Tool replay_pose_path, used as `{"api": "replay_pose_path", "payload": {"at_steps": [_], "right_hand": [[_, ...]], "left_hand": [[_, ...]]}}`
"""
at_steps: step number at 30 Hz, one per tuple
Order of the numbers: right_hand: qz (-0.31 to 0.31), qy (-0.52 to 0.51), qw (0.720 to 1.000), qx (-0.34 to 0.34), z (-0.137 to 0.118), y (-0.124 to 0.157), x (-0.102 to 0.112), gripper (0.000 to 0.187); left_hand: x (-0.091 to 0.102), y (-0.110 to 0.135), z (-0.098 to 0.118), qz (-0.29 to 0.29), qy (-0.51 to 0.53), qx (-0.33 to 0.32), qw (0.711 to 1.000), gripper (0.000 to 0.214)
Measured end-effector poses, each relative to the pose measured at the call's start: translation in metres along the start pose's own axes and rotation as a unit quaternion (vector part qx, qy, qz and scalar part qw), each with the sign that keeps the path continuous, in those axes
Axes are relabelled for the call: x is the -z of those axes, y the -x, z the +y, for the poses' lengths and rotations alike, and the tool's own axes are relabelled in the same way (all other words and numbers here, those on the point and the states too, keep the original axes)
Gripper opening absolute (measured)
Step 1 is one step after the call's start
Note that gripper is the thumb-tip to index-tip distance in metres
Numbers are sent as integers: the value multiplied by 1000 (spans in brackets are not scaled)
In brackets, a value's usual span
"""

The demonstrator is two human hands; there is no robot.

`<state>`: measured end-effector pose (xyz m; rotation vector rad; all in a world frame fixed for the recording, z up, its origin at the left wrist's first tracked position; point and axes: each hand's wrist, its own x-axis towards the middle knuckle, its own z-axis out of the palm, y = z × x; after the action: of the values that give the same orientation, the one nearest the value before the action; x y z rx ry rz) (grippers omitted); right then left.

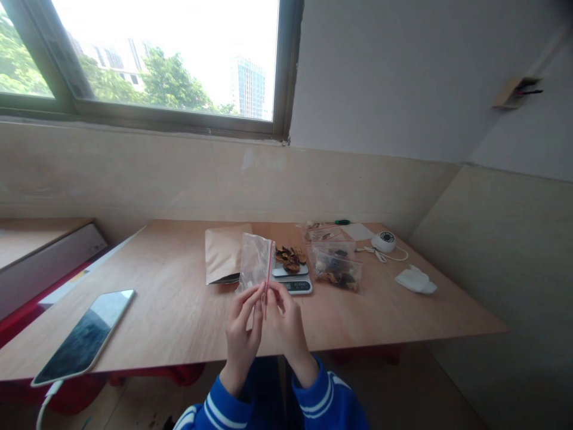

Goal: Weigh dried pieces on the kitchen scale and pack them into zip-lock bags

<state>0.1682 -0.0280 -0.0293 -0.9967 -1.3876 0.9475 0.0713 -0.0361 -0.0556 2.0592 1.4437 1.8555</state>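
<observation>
A clear zip-lock bag with a red seal strip is held up above the table's front half. My left hand pinches it near the lower end of the strip, and my right hand grips the strip's edge from the other side. The bag looks empty. Just behind my hands stands a white digital scale, partly covered by the right fingers. Dried brown slices are heaped on its platform. Left of the bag lies a brown kraft paper pouch, its dark opening facing me.
Several filled zip-lock bags lie right of the scale. Farther right are a white round device with a cord and a crumpled white cloth or tissue. A green-handled tool lies at the back. A plugged-in phone rests at the table's left.
</observation>
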Motion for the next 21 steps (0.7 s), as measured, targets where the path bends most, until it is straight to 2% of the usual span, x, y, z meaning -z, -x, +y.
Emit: {"api": "replay_pose_path", "payload": {"at_steps": [6, 13, 15, 18, 21], "right_hand": [[-1, -10, 1000, -8, 6, -9, 25, 28], [0, -5, 999, -41, 20, -22, 36, 29], [14, -1, 999, -44, 27, -27, 43, 33], [65, 31, 995, -62, 39, -37, 61, 39], [50, 108, 992, -30, 51, -55, 79, 41]], "left_hand": [[-15, -8, -21, -34, 41, -19, 998, 43], [-36, -4, -38, -9, 31, -48, 998, 19], [-37, -5, -41, 17, 12, -45, 999, 12], [-39, -5, -47, 107, -30, -22, 994, 10], [-41, 0, -56, 143, -68, -24, 987, 11]]}}
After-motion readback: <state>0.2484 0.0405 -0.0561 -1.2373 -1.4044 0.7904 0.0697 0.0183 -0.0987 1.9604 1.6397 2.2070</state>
